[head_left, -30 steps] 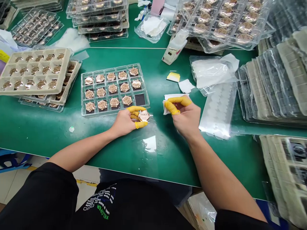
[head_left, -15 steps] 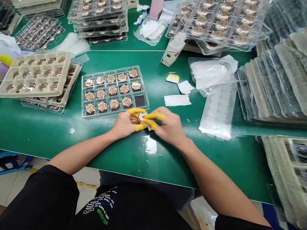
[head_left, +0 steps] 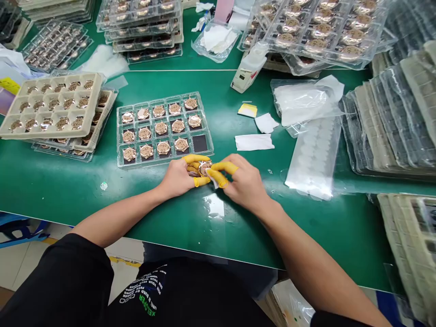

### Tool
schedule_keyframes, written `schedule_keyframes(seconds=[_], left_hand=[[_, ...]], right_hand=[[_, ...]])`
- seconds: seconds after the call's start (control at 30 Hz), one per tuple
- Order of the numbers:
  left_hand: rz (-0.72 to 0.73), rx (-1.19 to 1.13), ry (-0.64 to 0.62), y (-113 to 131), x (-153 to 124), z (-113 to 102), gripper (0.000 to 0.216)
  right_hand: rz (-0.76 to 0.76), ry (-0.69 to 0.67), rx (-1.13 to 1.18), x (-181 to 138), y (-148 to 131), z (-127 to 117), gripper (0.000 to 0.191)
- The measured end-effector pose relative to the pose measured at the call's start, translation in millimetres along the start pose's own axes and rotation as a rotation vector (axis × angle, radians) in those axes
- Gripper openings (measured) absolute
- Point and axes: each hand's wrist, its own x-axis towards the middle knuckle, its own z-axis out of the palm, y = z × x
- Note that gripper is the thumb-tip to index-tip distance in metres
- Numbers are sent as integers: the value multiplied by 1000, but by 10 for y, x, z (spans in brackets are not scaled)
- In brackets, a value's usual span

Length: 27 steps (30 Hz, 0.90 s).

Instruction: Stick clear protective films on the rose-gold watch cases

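Yellow finger cots cover the fingertips of both hands. My left hand is closed around a rose-gold watch case, held just in front of a clear tray. Pinched between the fingers of my right hand is a small white cloth, which touches or nearly touches the case's face. The clear tray behind my left hand holds several rose-gold watch cases in rows. Its front right compartment shows only a dark pad.
Beige trays of watch cases are stacked at left. More loaded trays stand at the back. A white bottle, paper pieces and plastic bags lie right of centre. Tray stacks line the right side.
The right fingers and cloth have shifted slightly off the watch case, so more of its face shows. My left hand keeps its grip. The whole view has shifted slightly.
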Motion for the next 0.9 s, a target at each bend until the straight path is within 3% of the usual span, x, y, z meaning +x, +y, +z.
schedule_keyframes(seconds=[0.13,0.2,0.3,0.37,0.43,0.53,0.7,0.8,0.9], left_hand=[[71,70,-5,-22,-23,-8,59],[190,155,4,-38,-47,-20,54],[581,406,-24,-56,-87,-29,40],[856,546,-59,-58,-102,-23,33],[1005,601,-86,-53,-105,-16,33],[1025,605,-122,-45,-104,-19,34],[997,659,-207,-61,-117,-39,38],[1000,653,-194,-64,-114,-37,42],[998,592,-85,-46,-99,-30,42]], right_hand=[[64,37,-46,-8,135,-31,12],[153,43,-123,-28,295,-149,11],[234,20,-147,-57,455,-385,15],[242,-35,-16,-54,426,-492,30],[237,-139,146,-37,314,-522,39],[307,-247,298,-13,149,-465,39],[540,-228,574,10,101,-399,41],[603,-204,569,24,118,-433,39],[574,-167,469,32,125,-473,33]])
